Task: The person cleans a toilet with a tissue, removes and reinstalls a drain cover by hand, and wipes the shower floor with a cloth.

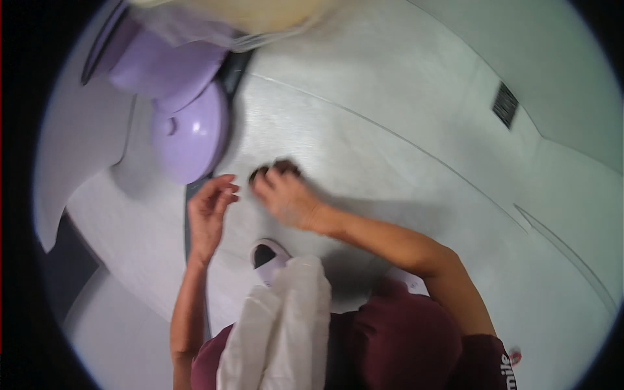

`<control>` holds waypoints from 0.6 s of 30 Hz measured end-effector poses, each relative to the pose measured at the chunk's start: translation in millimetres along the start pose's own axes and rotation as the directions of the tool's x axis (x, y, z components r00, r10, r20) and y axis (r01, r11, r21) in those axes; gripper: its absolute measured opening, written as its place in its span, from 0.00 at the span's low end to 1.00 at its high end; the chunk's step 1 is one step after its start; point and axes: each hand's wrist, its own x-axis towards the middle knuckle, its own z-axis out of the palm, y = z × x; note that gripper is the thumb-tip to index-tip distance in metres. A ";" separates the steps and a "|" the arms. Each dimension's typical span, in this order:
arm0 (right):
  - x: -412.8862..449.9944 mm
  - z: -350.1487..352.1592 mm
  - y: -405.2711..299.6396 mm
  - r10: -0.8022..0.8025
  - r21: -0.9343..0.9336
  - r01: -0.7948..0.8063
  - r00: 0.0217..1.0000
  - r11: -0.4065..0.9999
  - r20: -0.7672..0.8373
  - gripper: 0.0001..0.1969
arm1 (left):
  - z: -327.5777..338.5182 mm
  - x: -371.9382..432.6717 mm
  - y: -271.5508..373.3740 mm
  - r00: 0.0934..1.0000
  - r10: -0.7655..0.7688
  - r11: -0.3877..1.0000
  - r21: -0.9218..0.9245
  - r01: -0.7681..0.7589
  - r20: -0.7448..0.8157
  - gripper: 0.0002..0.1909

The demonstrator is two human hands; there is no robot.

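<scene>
My right hand [287, 200] reaches low over the pale floor [370, 161], its fingertips on or just above small dark brown things [287, 166]. Motion blur hides what these are and whether the fingers grip them. To its left is my left hand [209, 209], with bent fingers slightly apart and nothing visible in it. Just beyond that hand, a round, glossy lilac plastic piece [190, 136], resembling a lid, meets a larger lilac plastic vessel [168, 63].
A translucent plastic bag with yellowish contents [273, 17] is at the top. A dark strip [195, 200] crosses the floor beside the lilac pieces. A dark floor grate [505, 105] lies at right. White cloth [292, 326] hangs before my body, near a slipper [268, 258].
</scene>
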 end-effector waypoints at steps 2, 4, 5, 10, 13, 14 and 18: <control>-37.4 -13.1 -13.5 -0.090 0.140 0.088 0.996 0.986 0.005 0.14 | 1.6 5.6 13.4 0.999 0.046 0.999 0.020 -0.046 0.018 0.10; -80.7 -24.3 -11.2 -0.061 0.170 0.070 0.997 0.983 -0.053 0.14 | 4.5 14.7 25.1 0.992 0.088 0.990 0.107 -0.097 0.085 0.10; -104.5 -25.1 -1.4 -0.087 0.169 0.082 0.996 0.982 0.019 0.14 | 5.9 18.3 26.0 0.988 0.106 0.982 0.142 -0.122 0.116 0.11; -191.2 -71.7 113.1 0.494 0.049 -0.521 0.831 0.852 0.257 0.18 | 21.3 38.6 55.5 0.972 0.098 0.938 0.307 -0.161 0.212 0.13; -236.6 -103.2 167.9 0.670 -0.241 -0.671 0.736 0.701 -0.102 0.28 | 34.7 51.8 62.6 0.952 0.087 0.927 0.325 -0.185 0.293 0.12; -241.2 -110.2 177.5 0.761 -0.235 -0.765 0.636 0.600 -0.125 0.29 | 38.6 55.1 63.0 0.943 0.085 0.922 0.334 -0.197 0.321 0.12; -259.2 -114.6 199.4 0.845 -0.286 -0.843 0.510 0.455 -0.158 0.32 | 56.5 69.7 64.9 0.906 0.093 0.880 0.391 -0.268 0.412 0.12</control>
